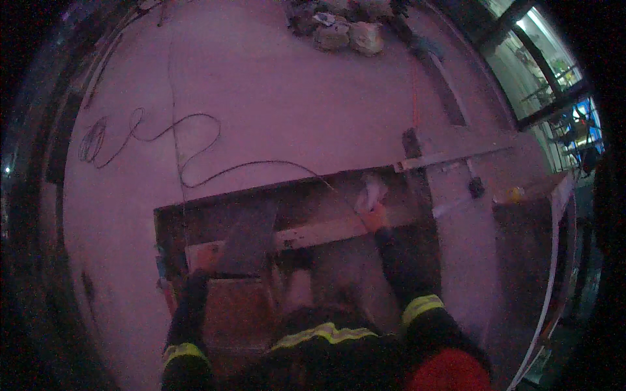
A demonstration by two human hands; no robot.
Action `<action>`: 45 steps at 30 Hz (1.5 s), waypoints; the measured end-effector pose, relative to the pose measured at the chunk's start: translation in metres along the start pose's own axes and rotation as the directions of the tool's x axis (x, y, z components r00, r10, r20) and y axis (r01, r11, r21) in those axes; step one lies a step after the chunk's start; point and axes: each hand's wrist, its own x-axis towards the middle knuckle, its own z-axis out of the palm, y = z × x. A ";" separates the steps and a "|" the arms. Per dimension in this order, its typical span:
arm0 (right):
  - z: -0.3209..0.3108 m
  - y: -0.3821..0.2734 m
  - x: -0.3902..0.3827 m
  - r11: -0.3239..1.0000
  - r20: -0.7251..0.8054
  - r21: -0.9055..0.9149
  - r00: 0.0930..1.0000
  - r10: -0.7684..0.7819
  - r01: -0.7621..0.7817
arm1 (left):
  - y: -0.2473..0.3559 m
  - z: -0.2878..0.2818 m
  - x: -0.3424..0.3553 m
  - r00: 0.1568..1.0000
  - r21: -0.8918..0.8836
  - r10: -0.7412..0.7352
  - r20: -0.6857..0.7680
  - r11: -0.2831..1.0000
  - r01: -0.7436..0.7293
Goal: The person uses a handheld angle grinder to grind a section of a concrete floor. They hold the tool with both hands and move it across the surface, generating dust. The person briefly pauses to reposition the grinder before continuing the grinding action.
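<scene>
The picture is dim and grainy, so finger detail is poor. A long pale board point(319, 236) runs crosswise in front of me, over a dark, long recess or frame point(251, 205). At the board's left end is my left hand point(207, 258), touching or overlapping it; its fingers are blurred. My right hand point(373, 218) is closed near the board's right part, with a crumpled whitish thing point(372, 191) just beyond the fingers. What it grips cannot be made out. Beside my left hand a flat grey sheet point(251, 241) lies across the board.
A thin dark cable point(261, 163) snakes over the pale floor point(293, 98) from a loose coil point(93, 142) toward my right hand. Another pale bar point(456, 158) lies at the right. Several bundled bags point(349, 36) stand at the far end. Lit windows point(541, 52) are at upper right.
</scene>
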 end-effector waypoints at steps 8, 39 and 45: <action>-0.099 0.099 -0.346 0.863 -0.006 0.054 0.864 0.503 -0.502 | 0.259 0.148 -0.147 0.898 -0.171 0.440 0.032 0.887 -0.429; -0.230 -0.089 -0.568 -0.019 -0.040 0.823 -0.092 0.995 -0.567 | 0.559 0.245 -0.115 0.148 0.078 0.652 0.743 0.136 -0.988; -0.254 -0.142 -0.543 0.043 -0.208 0.726 -0.159 0.965 -0.687 | 0.559 0.171 -0.143 0.095 -0.050 0.576 0.812 0.232 -0.972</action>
